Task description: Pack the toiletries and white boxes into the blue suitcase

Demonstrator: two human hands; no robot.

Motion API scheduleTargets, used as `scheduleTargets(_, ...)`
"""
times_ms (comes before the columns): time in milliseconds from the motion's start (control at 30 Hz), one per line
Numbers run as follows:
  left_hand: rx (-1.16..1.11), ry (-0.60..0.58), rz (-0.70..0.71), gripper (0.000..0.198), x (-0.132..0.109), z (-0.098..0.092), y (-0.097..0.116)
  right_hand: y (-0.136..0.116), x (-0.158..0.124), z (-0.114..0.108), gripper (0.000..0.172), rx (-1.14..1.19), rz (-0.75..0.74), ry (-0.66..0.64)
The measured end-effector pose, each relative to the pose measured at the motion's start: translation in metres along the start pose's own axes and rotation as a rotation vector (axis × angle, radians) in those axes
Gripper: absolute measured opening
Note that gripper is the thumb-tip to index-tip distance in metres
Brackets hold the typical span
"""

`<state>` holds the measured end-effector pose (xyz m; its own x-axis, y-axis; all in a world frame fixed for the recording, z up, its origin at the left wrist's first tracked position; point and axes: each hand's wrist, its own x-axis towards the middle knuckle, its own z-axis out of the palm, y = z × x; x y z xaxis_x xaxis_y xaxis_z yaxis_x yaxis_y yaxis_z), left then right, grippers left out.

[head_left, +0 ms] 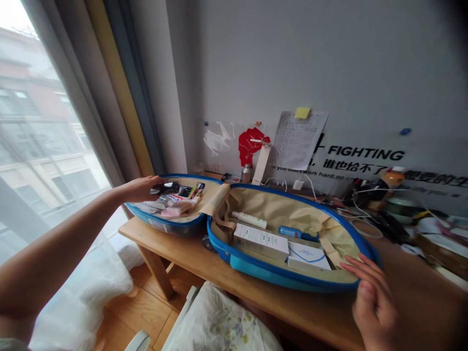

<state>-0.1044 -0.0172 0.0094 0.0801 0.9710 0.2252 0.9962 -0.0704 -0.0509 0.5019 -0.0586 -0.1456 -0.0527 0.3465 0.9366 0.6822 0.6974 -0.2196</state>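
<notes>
A blue suitcase [256,270] lies open on a wooden desk [190,258], both halves lined in beige. My left hand [141,188] reaches into the far left half and closes on a small dark item [166,187] among several packets and tubes. My right hand [373,297] rests open, fingers spread, on the near right rim of the other half. That half holds white boxes [261,240], a white tube [250,219] and a blue case [294,232].
Cables, bowls and clutter [395,204] crowd the desk's right end. A paper sheet [298,139], a red fist sticker [250,144] and "FIGHTING" lettering are on the wall. A curtained window [54,146] is at left. A floral chair cushion [219,321] sits below the desk.
</notes>
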Motion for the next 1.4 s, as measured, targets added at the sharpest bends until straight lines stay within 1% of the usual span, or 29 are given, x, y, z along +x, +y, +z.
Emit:
scheduleTargets(67,0.011,-0.02,0.007,0.061,0.009,-0.017,0.021,0.002,-0.001,0.001,0.036,-0.008,-0.009,0.005)
scheduleTargets(133,-0.036,-0.008,0.057,0.065,0.015,-0.032,0.052,0.003,-0.002,0.001,0.036,-0.01,-0.01,0.005)
scheduleTargets(200,-0.148,-0.019,0.188,0.067,0.015,-0.042,0.092,0.002,-0.003,0.001,0.035,-0.004,0.002,0.004)
scheduleTargets(267,-0.257,-0.069,0.36,0.066,0.012,-0.047,0.133,0.001,-0.002,0.001,0.035,0.002,0.012,0.008)
scheduleTargets(333,-0.319,-0.131,0.506,0.065,0.008,-0.047,0.172,0.0,-0.003,0.001,0.036,0.005,0.026,0.013)
scheduleTargets(400,-0.347,-0.201,0.599,0.065,0.006,-0.043,0.205,0.0,-0.003,0.0,0.037,0.005,0.033,0.011)
scheduleTargets(467,-0.357,-0.247,0.656,0.062,0.008,-0.037,0.231,-0.001,-0.003,0.0,0.037,-0.001,0.031,0.009)
scheduleTargets(567,-0.332,-0.252,0.723,0.06,0.014,-0.025,0.257,-0.002,-0.003,0.0,0.037,-0.017,0.027,0.003)
scheduleTargets(700,-0.197,-0.295,0.782,0.056,0.018,-0.006,0.275,-0.005,-0.002,-0.001,0.038,-0.025,0.036,-0.004)
scheduleTargets(767,-0.14,-0.309,0.79,0.055,0.018,0.004,0.28,-0.005,-0.002,-0.001,0.038,-0.026,0.043,-0.009)
scheduleTargets(867,-0.113,-0.328,0.774,0.055,0.017,0.014,0.282,-0.005,-0.002,-0.001,0.037,-0.029,0.037,-0.002)
scheduleTargets(1000,-0.103,-0.374,0.758,0.056,0.017,0.017,0.284,-0.006,-0.002,-0.001,0.038,-0.013,0.052,0.001)
scheduleTargets(1100,-0.058,-0.411,0.785,0.055,0.018,0.016,0.289,-0.006,-0.002,-0.001,0.038,-0.012,0.061,0.007)
scheduleTargets(1267,-0.027,-0.416,0.789,0.051,0.02,0.021,0.297,-0.006,-0.003,-0.001,0.038,-0.006,0.06,0.002)
scheduleTargets(1400,-0.007,-0.431,0.806,0.045,0.02,0.026,0.3,-0.006,-0.002,-0.001,0.039,-0.006,0.061,0.004)
